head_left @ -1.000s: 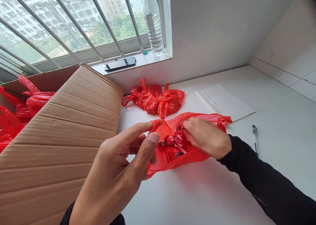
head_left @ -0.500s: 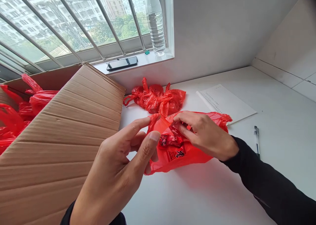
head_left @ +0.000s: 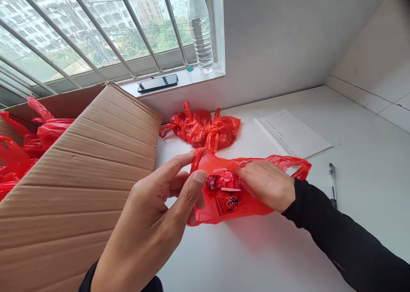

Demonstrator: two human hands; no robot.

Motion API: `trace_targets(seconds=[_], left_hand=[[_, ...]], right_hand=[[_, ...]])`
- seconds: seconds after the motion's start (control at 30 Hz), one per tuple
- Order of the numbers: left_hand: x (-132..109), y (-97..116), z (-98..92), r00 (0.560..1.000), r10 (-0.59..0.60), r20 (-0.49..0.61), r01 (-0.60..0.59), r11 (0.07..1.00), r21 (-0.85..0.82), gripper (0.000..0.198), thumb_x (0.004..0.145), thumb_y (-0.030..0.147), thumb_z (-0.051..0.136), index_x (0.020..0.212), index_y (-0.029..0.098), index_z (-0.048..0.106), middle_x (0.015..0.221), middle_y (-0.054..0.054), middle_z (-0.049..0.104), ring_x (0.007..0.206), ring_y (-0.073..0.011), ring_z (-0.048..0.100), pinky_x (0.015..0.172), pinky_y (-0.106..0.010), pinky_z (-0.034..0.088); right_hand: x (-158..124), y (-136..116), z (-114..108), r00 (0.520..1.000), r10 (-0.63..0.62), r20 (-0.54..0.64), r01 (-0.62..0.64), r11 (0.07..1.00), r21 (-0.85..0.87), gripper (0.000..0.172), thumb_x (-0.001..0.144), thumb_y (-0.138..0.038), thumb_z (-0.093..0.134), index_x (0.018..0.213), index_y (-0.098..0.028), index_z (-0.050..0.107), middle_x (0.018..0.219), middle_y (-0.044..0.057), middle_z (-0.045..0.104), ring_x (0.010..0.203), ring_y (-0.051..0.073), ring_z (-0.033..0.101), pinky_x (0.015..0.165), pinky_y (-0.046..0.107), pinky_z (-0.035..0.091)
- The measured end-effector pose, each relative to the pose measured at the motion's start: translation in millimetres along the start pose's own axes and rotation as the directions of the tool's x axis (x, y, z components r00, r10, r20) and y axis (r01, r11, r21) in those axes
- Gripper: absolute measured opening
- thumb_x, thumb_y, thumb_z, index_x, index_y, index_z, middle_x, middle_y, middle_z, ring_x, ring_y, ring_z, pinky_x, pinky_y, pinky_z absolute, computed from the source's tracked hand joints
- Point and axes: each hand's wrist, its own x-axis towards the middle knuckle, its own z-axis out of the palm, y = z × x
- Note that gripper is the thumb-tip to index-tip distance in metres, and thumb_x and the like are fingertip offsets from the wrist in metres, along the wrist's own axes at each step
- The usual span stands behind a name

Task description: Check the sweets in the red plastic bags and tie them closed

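Observation:
A red plastic bag [head_left: 205,213] lies on the white table with its mouth held open. My left hand [head_left: 166,202] is closed on the bag's left edge by a handle, which loops over the index finger. Inside the bag are several small red wrapped packets [head_left: 228,181], and below them a red packet with black lettering [head_left: 229,204]. My right hand [head_left: 269,183] reaches into the bag from the right, its fingers right beside the small packets. Those fingertips are blurred and partly hidden, so whether they grip a packet does not show.
A cardboard box [head_left: 80,163] at left holds more red bags [head_left: 53,129]. Tied red bags [head_left: 205,127] sit by the wall. White paper [head_left: 294,134] and a pen [head_left: 332,185] lie at right. On the windowsill are a phone [head_left: 157,83] and a water bottle [head_left: 201,35].
My right hand has moved down and right, deeper into the bag. A pink-patterned packet now shows by its fingers, and the bag's right handle has spread open. My left hand stays put.

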Motion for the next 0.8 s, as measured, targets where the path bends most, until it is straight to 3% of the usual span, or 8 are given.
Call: trace_targets(seconds=[0.13, 0.33, 0.6, 0.8], left_hand=[[0, -3, -0.8, 0.999, 0.021, 0.033, -0.022, 0.999, 0.044, 0.035, 0.097, 0.044, 0.058, 0.13, 0.032, 0.059, 0.062, 0.006, 0.063, 0.054, -0.0122, 0.057, 0.046, -0.021, 0.049], [0, -2, -0.6, 0.999, 0.023, 0.029, -0.025, 0.999, 0.044, 0.035, 0.097, 0.044, 0.058, 0.13, 0.031, 0.059, 0.061, 0.006, 0.062, 0.053, -0.0127, 0.057, 0.048, -0.022, 0.052], [0, -2, -0.1, 0.999, 0.006, 0.036, -0.008, 0.999, 0.041, 0.037, 0.097, 0.045, 0.058, 0.131, 0.029, 0.058, 0.061, 0.006, 0.06, 0.053, -0.0129, 0.057, 0.049, -0.022, 0.051], [0, 1, -0.5, 1.0, 0.016, 0.01, -0.016, 0.999, 0.041, 0.039, 0.095, 0.045, 0.06, 0.131, 0.028, 0.059, 0.06, 0.006, 0.062, 0.052, -0.0119, 0.057, 0.047, -0.02, 0.049]], right_hand=[[5, -4, 6, 0.999, -0.008, 0.05, 0.008, 1.0, 0.01, 0.008, 0.089, -0.018, 0.058, 0.095, -0.018, 0.064, 0.092, 0.009, 0.073, 0.083, 0.027, 0.069, 0.056, 0.034, 0.029], [13, -7, 14, 0.997, 0.072, -0.004, -0.072, 0.997, 0.024, 0.02, 0.093, -0.022, 0.055, 0.112, -0.018, 0.059, 0.089, 0.009, 0.073, 0.079, 0.028, 0.07, 0.055, 0.033, 0.028], [20, -9, 16, 0.988, 0.121, -0.098, -0.114, 0.991, 0.074, 0.021, 0.099, -0.022, 0.04, 0.098, -0.019, 0.061, 0.085, 0.011, 0.072, 0.074, 0.026, 0.07, 0.056, 0.033, 0.03], [27, -19, 12, 0.933, 0.299, -0.202, -0.226, 0.92, 0.319, 0.024, 0.098, -0.033, 0.045, 0.085, -0.02, 0.061, 0.079, 0.008, 0.071, 0.074, 0.024, 0.069, 0.061, 0.032, 0.036]])
